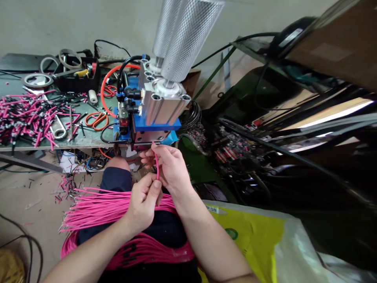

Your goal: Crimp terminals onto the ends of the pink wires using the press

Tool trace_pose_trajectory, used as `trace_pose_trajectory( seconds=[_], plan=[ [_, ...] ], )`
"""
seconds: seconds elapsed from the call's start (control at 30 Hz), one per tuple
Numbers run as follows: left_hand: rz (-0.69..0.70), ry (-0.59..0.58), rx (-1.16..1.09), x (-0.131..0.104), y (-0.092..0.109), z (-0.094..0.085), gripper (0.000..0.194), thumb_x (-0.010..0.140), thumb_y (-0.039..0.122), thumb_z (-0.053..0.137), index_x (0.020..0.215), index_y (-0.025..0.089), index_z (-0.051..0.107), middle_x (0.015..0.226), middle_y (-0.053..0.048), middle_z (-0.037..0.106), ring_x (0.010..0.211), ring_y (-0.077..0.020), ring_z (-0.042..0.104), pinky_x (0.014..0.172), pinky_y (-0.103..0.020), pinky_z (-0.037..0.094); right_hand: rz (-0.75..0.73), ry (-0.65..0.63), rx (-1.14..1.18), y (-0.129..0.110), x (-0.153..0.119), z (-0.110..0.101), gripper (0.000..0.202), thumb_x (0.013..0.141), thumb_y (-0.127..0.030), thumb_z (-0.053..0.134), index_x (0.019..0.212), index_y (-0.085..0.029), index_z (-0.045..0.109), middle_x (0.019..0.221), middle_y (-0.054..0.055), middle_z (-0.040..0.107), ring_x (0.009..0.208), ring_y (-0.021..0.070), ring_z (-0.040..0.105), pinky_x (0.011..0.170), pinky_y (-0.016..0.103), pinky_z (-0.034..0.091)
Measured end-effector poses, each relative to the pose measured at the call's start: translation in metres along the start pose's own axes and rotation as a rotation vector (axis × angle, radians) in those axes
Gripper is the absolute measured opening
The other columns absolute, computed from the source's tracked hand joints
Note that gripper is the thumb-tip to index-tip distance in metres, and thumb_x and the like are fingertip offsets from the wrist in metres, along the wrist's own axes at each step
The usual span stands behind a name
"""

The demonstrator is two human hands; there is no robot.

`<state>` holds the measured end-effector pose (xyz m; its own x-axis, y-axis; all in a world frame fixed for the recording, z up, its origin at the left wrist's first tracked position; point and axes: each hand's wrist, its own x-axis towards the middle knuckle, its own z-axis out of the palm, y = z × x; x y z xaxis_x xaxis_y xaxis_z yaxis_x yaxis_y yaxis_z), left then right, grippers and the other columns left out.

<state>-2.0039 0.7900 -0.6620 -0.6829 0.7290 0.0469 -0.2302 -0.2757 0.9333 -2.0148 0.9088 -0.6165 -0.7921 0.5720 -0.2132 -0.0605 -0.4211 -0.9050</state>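
Observation:
Both hands meet in front of a pneumatic press (161, 106) with a blue plate and a knurled silver top. My left hand (145, 196) pinches a pink cable (157, 167) between thumb and fingers. The cable's upper end runs to my right hand (171, 163), which pinches it with thumb and forefinger close to the press's lower edge. The cable's tip is hidden near those fingertips. Across the lap lies a bundle of pink cables (97, 210) with metal ends. Nearer the body is a second bundle of pink cables (153, 251) with black sections.
Short pink and black cable offcuts (29, 116) heap on the green bench (82, 137), near orange-handled scissors (96, 120), a wrench (59, 129) and a black tool box (78, 84). To the right are a yellow bag (253, 236) and dark machinery with a slanting black hose (294, 155).

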Motion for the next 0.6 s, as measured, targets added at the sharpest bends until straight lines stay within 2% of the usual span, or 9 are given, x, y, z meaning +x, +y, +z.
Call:
trace_pose_trajectory(
  seconds=[0.17,0.4,0.6],
  plan=[
    [0.014,-0.003,-0.005,0.000,-0.002,0.000,0.037,0.105,0.047,0.053,0.082,0.019,0.057,0.054,0.006,0.044,0.047,-0.0078,0.037,0.048,-0.023,0.027,-0.026,0.009,-0.026,0.000,0.000,0.001,0.031,0.073,-0.047,0.079,0.062,-0.018,0.072,0.072,0.008,0.078,0.053,0.0156,0.067,0.047,0.022,0.051],
    [-0.016,-0.005,-0.037,-0.002,-0.004,-0.001,0.037,0.103,0.050,0.055,0.083,0.018,0.058,0.054,0.007,0.044,0.046,-0.0076,0.035,0.047,-0.023,0.026,-0.070,-0.031,0.002,0.005,-0.002,-0.001,0.029,0.077,-0.043,0.078,0.064,-0.017,0.075,0.071,0.008,0.078,0.053,0.0147,0.066,0.050,0.023,0.052],
    [-0.092,-0.022,-0.016,-0.016,-0.015,-0.007,0.044,0.101,0.054,0.057,0.076,0.018,0.057,0.053,0.002,0.056,0.045,-0.0093,0.044,0.047,-0.023,0.032,-0.146,-0.097,-0.097,0.012,-0.022,-0.006,0.030,0.088,-0.044,0.074,0.073,-0.019,0.078,0.082,0.008,0.080,0.063,0.0158,0.071,0.061,0.025,0.057]
  ],
)
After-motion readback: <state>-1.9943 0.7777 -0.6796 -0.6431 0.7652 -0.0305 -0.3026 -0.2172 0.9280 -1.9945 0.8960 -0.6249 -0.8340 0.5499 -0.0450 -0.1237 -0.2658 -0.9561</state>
